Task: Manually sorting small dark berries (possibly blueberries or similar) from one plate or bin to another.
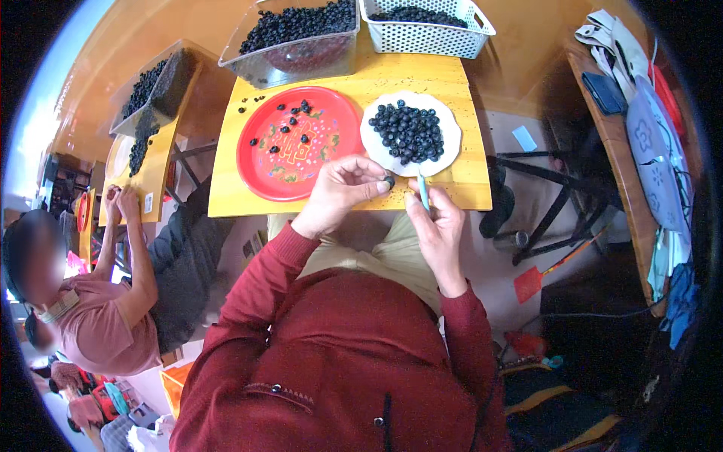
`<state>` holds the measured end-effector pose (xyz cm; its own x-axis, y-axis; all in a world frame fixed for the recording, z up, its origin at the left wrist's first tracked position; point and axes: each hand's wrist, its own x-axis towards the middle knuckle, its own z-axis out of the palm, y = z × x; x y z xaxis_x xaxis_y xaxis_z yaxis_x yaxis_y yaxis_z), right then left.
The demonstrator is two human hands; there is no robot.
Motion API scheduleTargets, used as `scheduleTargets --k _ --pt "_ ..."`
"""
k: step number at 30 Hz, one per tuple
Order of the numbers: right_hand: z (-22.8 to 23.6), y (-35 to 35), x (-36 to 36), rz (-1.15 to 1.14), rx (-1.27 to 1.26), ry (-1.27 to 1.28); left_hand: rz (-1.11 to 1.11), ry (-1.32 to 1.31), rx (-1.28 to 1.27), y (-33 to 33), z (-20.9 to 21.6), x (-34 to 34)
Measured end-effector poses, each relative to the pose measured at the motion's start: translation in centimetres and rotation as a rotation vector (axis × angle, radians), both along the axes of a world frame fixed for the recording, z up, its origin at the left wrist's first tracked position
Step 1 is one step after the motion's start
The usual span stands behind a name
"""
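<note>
Between the thumb and fingertips of my left hand (340, 190) is a single dark blueberry (389, 181), held over the table's near edge. My right hand (438, 232), close beside it, grips a slim pale-green tool (423, 193) pointing away from me; its exact kind is unclear. Beyond my right hand a white scalloped plate (453, 143) carries a heap of blueberries (407, 132). A round red tray (252, 167) with printed patterns lies beyond my left hand. Several loose blueberries (304, 139) are scattered on its far half.
On the yellow table (474, 192), a clear plastic bin (301, 68) and a white perforated basket (433, 41) of blueberries stand at the back. Small dark bits dot the tabletop. Another person (105, 324) works at a table to the left. A wooden bench (602, 135) holds cloths at right.
</note>
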<state>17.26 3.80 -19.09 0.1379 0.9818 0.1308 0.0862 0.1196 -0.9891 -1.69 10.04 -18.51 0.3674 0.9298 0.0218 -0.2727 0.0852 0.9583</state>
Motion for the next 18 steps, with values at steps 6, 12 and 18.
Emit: scheduleTargets --k 6,12,18 --pt "-0.7 1.2 -2.2 0.108 0.138 0.133 -0.06 -0.281 -0.213 -1.9 -0.1 -1.4" --pt "0.3 0.4 -2.9 0.22 0.116 0.148 -0.1 -0.353 -0.236 -2.8 -0.7 -2.3" --pt "0.3 0.4 -3.9 0.219 0.126 0.177 -0.121 -0.409 -0.295 -3.6 -0.6 -2.6"
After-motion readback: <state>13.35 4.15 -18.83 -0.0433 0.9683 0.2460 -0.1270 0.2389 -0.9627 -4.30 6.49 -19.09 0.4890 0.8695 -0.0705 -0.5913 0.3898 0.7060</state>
